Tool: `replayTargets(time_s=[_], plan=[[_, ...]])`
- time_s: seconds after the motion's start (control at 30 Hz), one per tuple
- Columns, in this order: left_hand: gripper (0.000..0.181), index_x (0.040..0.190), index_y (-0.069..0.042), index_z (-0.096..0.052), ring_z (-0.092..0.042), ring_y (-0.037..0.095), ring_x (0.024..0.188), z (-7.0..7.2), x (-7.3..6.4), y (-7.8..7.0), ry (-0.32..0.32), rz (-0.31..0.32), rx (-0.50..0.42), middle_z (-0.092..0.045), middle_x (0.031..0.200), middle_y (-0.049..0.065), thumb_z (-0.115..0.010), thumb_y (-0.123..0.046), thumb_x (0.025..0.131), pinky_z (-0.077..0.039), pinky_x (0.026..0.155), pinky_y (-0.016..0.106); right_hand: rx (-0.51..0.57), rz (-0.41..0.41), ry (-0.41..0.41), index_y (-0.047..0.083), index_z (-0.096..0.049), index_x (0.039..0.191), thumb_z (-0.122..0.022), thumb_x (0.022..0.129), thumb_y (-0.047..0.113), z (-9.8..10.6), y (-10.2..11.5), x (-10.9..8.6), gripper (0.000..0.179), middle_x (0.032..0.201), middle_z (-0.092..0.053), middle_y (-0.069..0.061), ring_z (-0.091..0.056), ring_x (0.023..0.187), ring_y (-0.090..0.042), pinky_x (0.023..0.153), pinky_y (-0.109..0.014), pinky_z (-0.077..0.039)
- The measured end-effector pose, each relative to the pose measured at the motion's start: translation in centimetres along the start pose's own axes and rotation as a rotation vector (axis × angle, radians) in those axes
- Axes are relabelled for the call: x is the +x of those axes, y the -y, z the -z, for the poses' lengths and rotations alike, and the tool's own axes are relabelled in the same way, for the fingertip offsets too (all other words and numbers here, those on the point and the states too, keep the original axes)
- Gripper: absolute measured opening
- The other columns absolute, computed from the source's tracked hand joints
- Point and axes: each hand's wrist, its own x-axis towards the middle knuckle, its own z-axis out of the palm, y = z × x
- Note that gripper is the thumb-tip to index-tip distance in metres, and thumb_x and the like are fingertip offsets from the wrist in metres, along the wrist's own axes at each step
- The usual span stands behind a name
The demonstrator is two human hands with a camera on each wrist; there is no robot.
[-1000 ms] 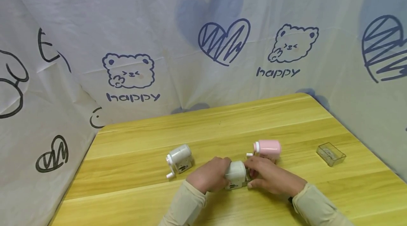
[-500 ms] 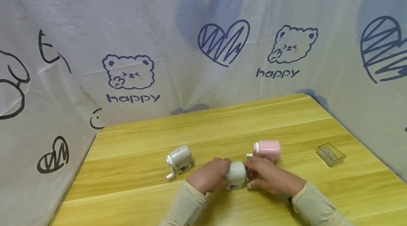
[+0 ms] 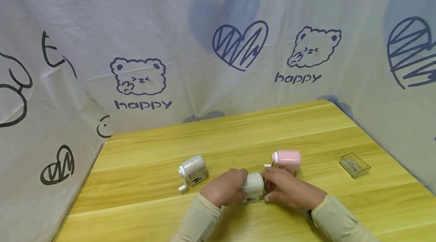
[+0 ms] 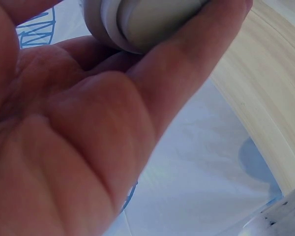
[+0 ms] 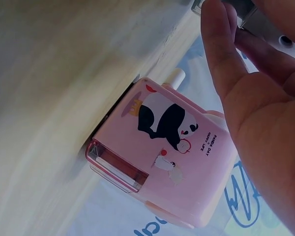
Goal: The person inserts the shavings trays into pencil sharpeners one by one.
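Observation:
A pale grey crank pencil sharpener (image 3: 253, 183) stands between my hands in the head view. My left hand (image 3: 225, 187) grips its left side, with the crank end hidden in the palm; the left wrist view shows its rounded body (image 4: 160, 22) within the fingers. At the opposite end my right hand (image 3: 292, 190) pinches a clear drawer (image 5: 196, 7), mostly hidden by the thumb and fingers. Just behind the right hand, a pink crank pencil sharpener (image 3: 288, 157) with a panda picture rests on the table.
Another pale grey sharpener (image 3: 193, 169) with a white crank stands left of my hands. Toward the right edge of the wooden table (image 3: 218, 138) lies a clear open drawer (image 3: 354, 166). A printed white cloth (image 3: 190, 94) hangs behind and at both sides.

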Motion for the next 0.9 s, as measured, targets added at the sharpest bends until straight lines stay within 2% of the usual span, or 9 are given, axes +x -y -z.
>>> replayTargets(time_s=[0.43,0.73,0.9], plan=[[0.034,0.108,-0.003,-0.065,-0.062,0.013,0.078,0.02,-0.07,-0.06,-0.016,-0.024,0.018,-0.069,0.094,0.008,-0.086,-0.003,0.08,-0.055,0.071,0.028,0.004,-0.014,-0.024,0.009,-0.064,0.115,-0.088,0.082,0.021,-0.17,0.37,0.23,0.043,0.097,-0.058,0.01,-0.055,0.087,-0.008,0.076,-0.029,-0.051],[0.035,0.109,-0.003,-0.065,-0.061,0.013,0.077,0.13,-0.1,-0.14,-0.015,-0.016,0.02,-0.068,0.093,0.007,-0.085,-0.002,0.08,-0.054,0.07,0.028,0.004,-0.017,-0.013,0.002,-0.058,0.137,-0.089,0.08,0.013,0.01,0.35,0.53,0.066,0.105,-0.059,0.009,-0.056,0.091,-0.009,0.08,-0.029,-0.051],[0.035,0.11,-0.003,-0.066,-0.061,0.013,0.077,0.12,-0.07,-0.17,-0.014,-0.016,0.021,-0.069,0.093,0.007,-0.085,-0.003,0.08,-0.054,0.07,0.028,0.007,-0.01,-0.013,0.0,-0.054,0.141,-0.089,0.079,0.011,0.08,0.44,0.53,0.072,0.107,-0.06,0.007,-0.056,0.091,-0.01,0.08,-0.029,-0.05]])
